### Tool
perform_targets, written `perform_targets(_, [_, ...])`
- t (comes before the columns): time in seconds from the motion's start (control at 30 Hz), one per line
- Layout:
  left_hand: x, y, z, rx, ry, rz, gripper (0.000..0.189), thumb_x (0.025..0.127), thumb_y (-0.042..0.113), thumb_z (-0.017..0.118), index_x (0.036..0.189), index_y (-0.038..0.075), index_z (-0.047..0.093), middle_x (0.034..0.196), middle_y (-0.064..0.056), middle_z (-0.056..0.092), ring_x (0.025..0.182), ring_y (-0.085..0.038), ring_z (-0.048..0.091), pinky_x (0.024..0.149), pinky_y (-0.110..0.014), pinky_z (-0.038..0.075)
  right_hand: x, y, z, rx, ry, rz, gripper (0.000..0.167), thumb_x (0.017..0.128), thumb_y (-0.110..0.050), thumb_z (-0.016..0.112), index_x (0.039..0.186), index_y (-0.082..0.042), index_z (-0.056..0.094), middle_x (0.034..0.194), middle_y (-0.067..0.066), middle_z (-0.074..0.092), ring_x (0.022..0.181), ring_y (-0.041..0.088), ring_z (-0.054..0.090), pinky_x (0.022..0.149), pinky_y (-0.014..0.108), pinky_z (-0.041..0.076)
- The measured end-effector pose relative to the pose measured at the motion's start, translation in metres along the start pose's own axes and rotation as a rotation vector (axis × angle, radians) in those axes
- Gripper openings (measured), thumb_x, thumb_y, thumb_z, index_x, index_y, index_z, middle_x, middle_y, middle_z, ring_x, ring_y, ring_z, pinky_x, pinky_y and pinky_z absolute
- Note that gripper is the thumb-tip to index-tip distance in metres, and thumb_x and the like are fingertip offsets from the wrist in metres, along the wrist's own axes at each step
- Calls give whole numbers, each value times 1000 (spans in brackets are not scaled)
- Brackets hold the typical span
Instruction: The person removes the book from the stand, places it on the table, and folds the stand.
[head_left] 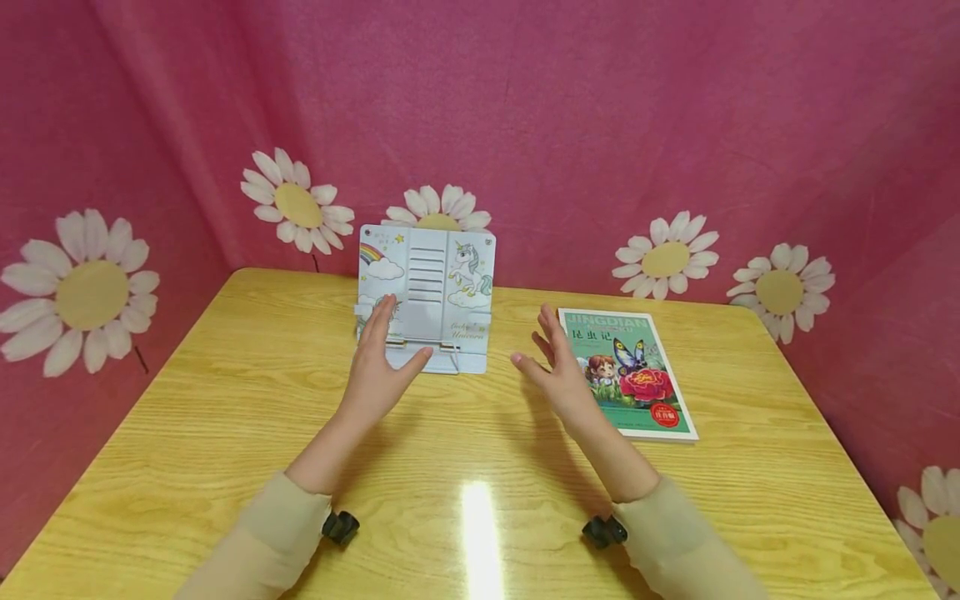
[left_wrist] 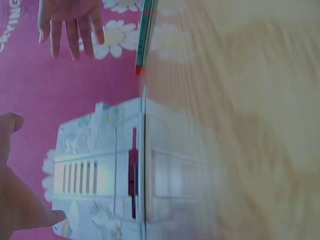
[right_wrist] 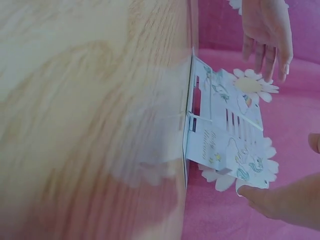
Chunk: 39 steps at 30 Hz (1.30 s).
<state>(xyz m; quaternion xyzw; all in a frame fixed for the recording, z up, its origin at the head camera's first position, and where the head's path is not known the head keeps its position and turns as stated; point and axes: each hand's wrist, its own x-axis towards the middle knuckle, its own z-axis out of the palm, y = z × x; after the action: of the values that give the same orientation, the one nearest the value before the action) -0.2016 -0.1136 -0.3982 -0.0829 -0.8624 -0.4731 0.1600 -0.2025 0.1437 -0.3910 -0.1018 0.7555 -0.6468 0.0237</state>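
Note:
A white book stand (head_left: 426, 275) with unicorn and rainbow pictures stands upright toward the back of the table. My left hand (head_left: 377, 367), fingers straight and thumb spread, hovers in front of its left side and overlaps it in the head view. To the right, my right hand (head_left: 564, 375) is raised with extended fingers and holds nothing. It is nearest to a green children's book (head_left: 633, 375) with a butterfly and a red flower on its cover, lying flat. The stand (left_wrist: 100, 170) also shows in the left wrist view, and the stand (right_wrist: 227, 125) in the right wrist view.
The light wooden table (head_left: 450, 450) reaches back to a pink curtain (head_left: 540, 125) with white daisies. Dark wrist cameras sit under both sleeves, one of them a black device (head_left: 341, 527) at the left cuff. A bright reflection lies on the table's front middle.

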Motion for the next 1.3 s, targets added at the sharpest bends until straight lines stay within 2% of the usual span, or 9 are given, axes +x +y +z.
perform_targets(0.17, [4, -15, -9, 8, 5, -72, 86, 83, 32, 71, 151, 16, 20, 155, -11, 21, 142, -29, 20, 113, -50, 22, 6, 2, 8, -17, -31, 38, 83, 91, -15, 63, 153, -26, 7, 159, 5, 5, 144, 29, 15, 109, 47, 31])
perform_targets(0.4, [11, -35, -20, 5, -21, -168, 88, 84, 34, 70, 152, 13, 18, 154, -15, 22, 141, -32, 21, 113, -51, 21, 17, 2, 18, -40, -40, 85, 85, 90, -19, 65, 153, -23, 8, 157, 12, 10, 141, 33, 22, 109, 49, 32])
perform_targets(0.57, [17, -41, -26, -58, -79, -258, 87, 86, 36, 68, 152, 14, 16, 155, -12, 20, 141, -34, 20, 112, -54, 22, 25, 2, 20, -76, -55, 150, 86, 89, -25, 66, 152, -25, 8, 155, 13, 21, 138, 33, 28, 108, 48, 33])
perform_targets(0.7, [22, -45, -29, -113, -105, -315, 85, 87, 32, 68, 152, 13, 16, 154, -14, 21, 140, -36, 21, 111, -54, 23, 32, 5, 22, -83, -60, 199, 87, 88, -27, 67, 152, -26, 9, 153, 14, 25, 136, 33, 32, 106, 47, 36])
perform_targets(1.0, [38, -52, -36, -219, -111, -431, 84, 89, 28, 66, 152, 15, 13, 152, -15, 23, 138, -36, 24, 110, -48, 30, 53, 12, 28, 22, -48, 300, 85, 90, -19, 64, 152, -22, 7, 150, 17, 25, 132, 34, 38, 102, 44, 42])
perform_targets(1.13, [47, -55, -37, -218, -115, -452, 85, 89, 31, 65, 152, 16, 11, 151, -14, 25, 137, -37, 25, 110, -47, 31, 62, 15, 29, 40, -17, 315, 81, 90, -16, 63, 152, -19, 10, 146, 19, 29, 127, 36, 43, 100, 45, 44])
perform_targets(1.3, [59, -60, -36, -203, -103, -441, 86, 88, 30, 67, 152, 14, 11, 149, -15, 29, 135, -37, 29, 108, -47, 33, 74, 18, 29, 36, 16, 321, 77, 90, -16, 64, 150, -17, 16, 140, 19, 34, 119, 36, 49, 97, 46, 46])
